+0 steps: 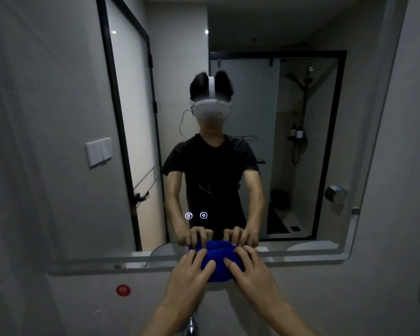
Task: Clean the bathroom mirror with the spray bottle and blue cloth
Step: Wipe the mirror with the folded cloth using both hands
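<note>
Where it lies: cloth [217, 261] pressed against the lower edge of the mirror [228, 154], at its middle, under both hands.
Cloth look: deep blue, soft, bunched into a rounded wad; its upper part doubles in the glass.
Left hand [192, 272]: fingers straight and spread, pressing the cloth's left side.
Right hand [249, 271]: fingers straight and spread, pressing its right side.
Below: tap [192, 323] between the forearms.
Wall: red sticker [123, 290] under the mirror.

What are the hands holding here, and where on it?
Both hands, left and right, press the blue cloth at the mirror's bottom edge, one on each side.
</note>
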A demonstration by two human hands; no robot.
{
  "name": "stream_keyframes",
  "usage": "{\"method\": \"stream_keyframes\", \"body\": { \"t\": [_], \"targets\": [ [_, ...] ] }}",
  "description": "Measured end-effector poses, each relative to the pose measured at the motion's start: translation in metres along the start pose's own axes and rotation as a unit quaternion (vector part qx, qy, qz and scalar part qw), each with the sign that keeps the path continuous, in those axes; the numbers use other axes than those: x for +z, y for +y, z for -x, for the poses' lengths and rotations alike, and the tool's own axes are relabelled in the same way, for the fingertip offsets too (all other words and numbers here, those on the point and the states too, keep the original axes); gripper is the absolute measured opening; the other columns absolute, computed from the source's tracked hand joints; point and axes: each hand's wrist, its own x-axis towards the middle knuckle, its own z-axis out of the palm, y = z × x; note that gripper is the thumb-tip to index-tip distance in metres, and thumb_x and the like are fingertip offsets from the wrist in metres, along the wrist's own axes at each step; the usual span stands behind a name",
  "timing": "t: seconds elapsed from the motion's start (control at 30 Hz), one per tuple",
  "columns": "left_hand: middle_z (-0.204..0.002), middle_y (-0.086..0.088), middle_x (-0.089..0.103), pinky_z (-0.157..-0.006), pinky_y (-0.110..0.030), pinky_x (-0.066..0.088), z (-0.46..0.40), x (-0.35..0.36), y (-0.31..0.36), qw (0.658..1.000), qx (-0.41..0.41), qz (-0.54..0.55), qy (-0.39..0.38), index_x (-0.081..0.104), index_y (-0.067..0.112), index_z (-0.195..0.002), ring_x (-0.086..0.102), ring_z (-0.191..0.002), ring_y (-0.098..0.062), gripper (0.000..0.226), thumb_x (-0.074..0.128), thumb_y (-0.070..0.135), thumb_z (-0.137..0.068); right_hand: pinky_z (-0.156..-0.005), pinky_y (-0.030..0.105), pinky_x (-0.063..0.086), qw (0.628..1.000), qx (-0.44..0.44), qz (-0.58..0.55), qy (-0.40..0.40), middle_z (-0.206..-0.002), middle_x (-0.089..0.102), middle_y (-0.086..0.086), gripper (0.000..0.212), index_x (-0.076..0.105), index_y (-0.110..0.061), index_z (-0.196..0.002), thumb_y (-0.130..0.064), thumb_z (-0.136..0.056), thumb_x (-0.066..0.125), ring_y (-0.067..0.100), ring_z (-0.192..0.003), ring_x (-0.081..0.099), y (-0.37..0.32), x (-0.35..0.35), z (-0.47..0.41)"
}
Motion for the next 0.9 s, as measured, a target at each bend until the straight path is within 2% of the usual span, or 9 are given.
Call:
{"method": "stream_keyframes", "body": {
  "t": [0.13, 0.23, 0.3, 0.43, 0.6, 0.73, 0.9],
  "targets": [
    [-0.105, -0.015, 0.069, -0.062, -0.033, 0.054, -0.020, -0.023, -0.002, 0.999, 0.019, -0.012, 0.043, 0.052, 0.015, -0.096, 0.060, -0.081, -0.025, 0.055, 0.090, 0.011, -0.057, -0.080, 0.040, 0.060, 0.999, 0.003, -0.016, 0.035, -0.116, 0.066, 0.021, 0.067, 0.068, -0.012, -0.116, -0.011, -0.054, 0.094, 0.038, -0.109, 0.062, 0.008, -0.018, -0.014],
    [-0.109, -0.019, 0.068, -0.067, -0.037, 0.054, -0.050, -0.056, -0.007, 0.995, 0.041, -0.026, 0.092, 0.055, 0.012, -0.098, 0.063, -0.085, -0.031, 0.035, 0.080, 0.013, -0.072, -0.087, 0.046, 0.057, 0.995, 0.003, -0.021, 0.096, -0.123, 0.061, 0.025, 0.064, 0.062, -0.007, -0.124, -0.006, -0.066, 0.087, 0.041, -0.114, 0.059, 0.018, -0.044, -0.040],
    [-0.111, -0.020, 0.067, -0.070, -0.040, 0.053, -0.073, -0.082, -0.013, 0.993, 0.038, -0.039, 0.105, 0.059, 0.010, -0.100, 0.062, -0.088, -0.033, 0.030, 0.076, 0.013, -0.074, -0.090, 0.048, 0.055, 0.991, 0.000, -0.018, 0.135, -0.125, 0.059, 0.025, 0.060, 0.063, -0.006, -0.127, -0.003, -0.070, 0.082, 0.042, -0.117, 0.057, 0.026, -0.066, -0.063],
    [-0.115, -0.021, 0.063, -0.079, -0.049, 0.052, -0.119, -0.134, -0.030, 0.992, 0.015, -0.053, 0.113, 0.065, 0.006, -0.098, 0.058, -0.095, -0.040, 0.036, 0.082, 0.008, -0.067, -0.097, 0.050, 0.049, 0.983, -0.031, 0.009, 0.179, -0.131, 0.054, 0.027, 0.049, 0.059, -0.005, -0.132, -0.003, -0.084, 0.068, 0.044, -0.122, 0.052, 0.040, -0.111, -0.115],
    [-0.123, -0.021, 0.063, -0.080, -0.046, 0.048, -0.178, -0.200, -0.051, 0.985, 0.001, -0.073, 0.160, 0.065, 0.004, -0.103, 0.056, -0.100, -0.041, 0.044, 0.080, 0.001, -0.062, -0.100, 0.049, 0.046, 0.974, -0.037, 0.059, 0.214, -0.137, 0.050, 0.024, 0.052, 0.054, -0.006, -0.136, -0.007, -0.085, 0.064, 0.042, -0.127, 0.045, 0.054, -0.179, -0.186],
    [-0.128, -0.019, 0.061, -0.082, -0.046, 0.046, -0.226, -0.255, -0.066, 0.969, 0.014, -0.095, 0.230, 0.063, 0.003, -0.112, 0.053, -0.107, -0.041, 0.036, 0.073, 0.003, -0.078, -0.098, 0.047, 0.048, 0.971, -0.035, 0.069, 0.228, -0.142, 0.045, 0.019, 0.056, 0.046, -0.010, -0.142, -0.014, -0.089, 0.062, 0.036, -0.133, 0.038, 0.065, -0.241, -0.243],
    [-0.143, -0.017, 0.052, -0.097, -0.051, 0.044, -0.287, -0.313, -0.086, 0.942, 0.037, -0.152, 0.297, 0.059, 0.005, -0.125, 0.049, -0.123, -0.042, 0.037, 0.066, 0.010, -0.089, -0.105, 0.043, 0.039, 0.962, -0.024, 0.068, 0.263, -0.148, 0.039, 0.011, 0.056, 0.037, -0.018, -0.148, -0.016, -0.095, 0.056, 0.029, -0.138, 0.031, 0.081, -0.304, -0.303]
  ]
}}
